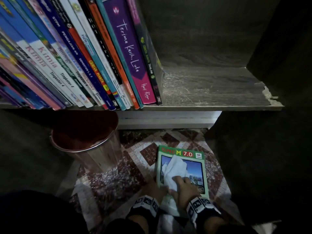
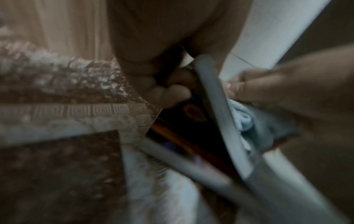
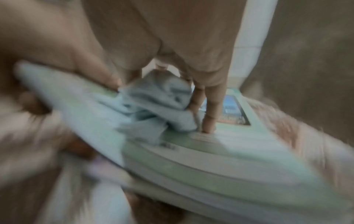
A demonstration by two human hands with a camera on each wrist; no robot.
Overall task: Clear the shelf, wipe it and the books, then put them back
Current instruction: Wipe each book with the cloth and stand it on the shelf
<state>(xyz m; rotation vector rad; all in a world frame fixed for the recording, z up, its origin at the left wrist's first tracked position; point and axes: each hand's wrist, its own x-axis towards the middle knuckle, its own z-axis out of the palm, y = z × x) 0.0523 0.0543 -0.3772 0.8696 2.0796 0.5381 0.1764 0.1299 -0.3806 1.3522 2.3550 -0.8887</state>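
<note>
Where patterned maroon-and-cream floor tiles meet the shelf unit: green-bordered paperback book with a blue photo cover and red "7.0" title strip, face up, topmost of a small stack, below and in front of the shelf. White crumpled cloth spread over the cover's left half. Right hand on the cloth and cover, fingers extended and close together, fingertips pressing down; thumb side gathered against the cloth. Left hand at the book's left edge, fingers curled under that edge and gripping it. Black-and-white patterned bands on both wrists.

Dark grey wood-grain shelf board, right half bare, front right corner chipped. Row of upright leaning books filling the left half, among them a purple-and-pink spine lettered "Terima Kasih, Luka". Dark red round bin with a metallic rim, standing on the tiles to the left of the stack, well apart from it.
</note>
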